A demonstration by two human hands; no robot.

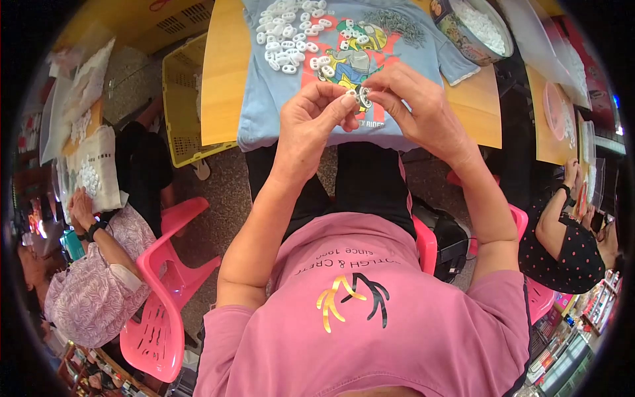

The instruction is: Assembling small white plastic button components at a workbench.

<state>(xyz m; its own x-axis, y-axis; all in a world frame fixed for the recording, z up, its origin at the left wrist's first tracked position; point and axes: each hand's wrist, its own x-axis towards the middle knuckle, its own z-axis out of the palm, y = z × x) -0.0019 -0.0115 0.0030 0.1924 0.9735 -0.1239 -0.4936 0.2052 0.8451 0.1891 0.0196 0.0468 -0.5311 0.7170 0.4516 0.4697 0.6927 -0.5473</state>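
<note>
My left hand (309,126) pinches a small white plastic piece (352,94) between thumb and fingers, above the near part of the table. Against that piece sits a small rounded part (364,98), dark and light grey. My right hand (413,109) closes its thumb and forefinger at this part's right side; exactly what its fingertips grip is too small to tell. Beyond my hands, a pale blue printed T-shirt (264,119) covers much of the table. Many white oval pieces with two holes (288,46) lie on it at the left, and a pile of small grey parts (397,26) at the far right.
A round tin (456,30) holding white pieces stands at the table's far right corner. Left of the wooden table (221,79) is a yellow crate (192,106). A pink chair (162,298) stands at my left. People work at tables on both sides.
</note>
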